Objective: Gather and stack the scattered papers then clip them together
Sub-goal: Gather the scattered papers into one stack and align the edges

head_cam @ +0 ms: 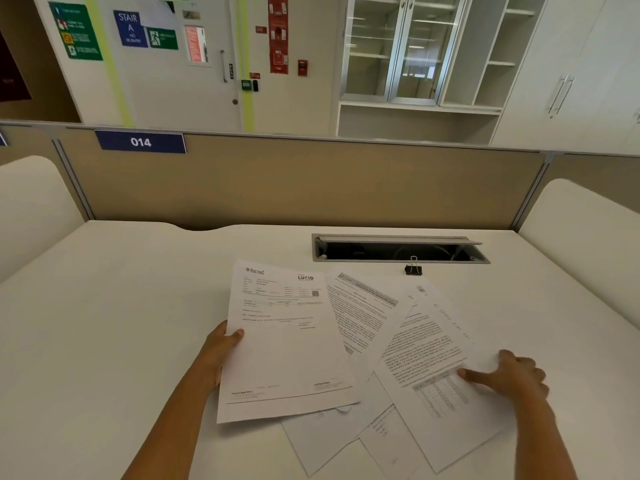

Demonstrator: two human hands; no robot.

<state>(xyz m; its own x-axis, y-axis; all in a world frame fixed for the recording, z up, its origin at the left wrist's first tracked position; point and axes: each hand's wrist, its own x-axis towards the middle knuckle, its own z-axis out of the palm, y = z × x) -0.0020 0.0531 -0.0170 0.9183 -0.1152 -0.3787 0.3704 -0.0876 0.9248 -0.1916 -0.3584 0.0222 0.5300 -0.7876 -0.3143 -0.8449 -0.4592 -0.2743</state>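
Note:
Several printed white papers lie fanned out and overlapping on the white desk (121, 306). My left hand (221, 344) grips the left edge of the top sheet (287, 341), a form with logos at its head, thumb on top. My right hand (512, 375) rests on the right sheet (440, 368), a page of text with a table, thumb pressing near the table. A third text page (363, 313) lies between them, partly covered. More sheets (339, 434) stick out underneath toward me. A black binder clip (413, 269) stands beyond the papers, apart from both hands.
An open cable slot (398, 249) is set into the desk just behind the clip. A tan partition (311, 181) with a "014" label closes the far edge. White side panels (581, 230) flank the desk left and right.

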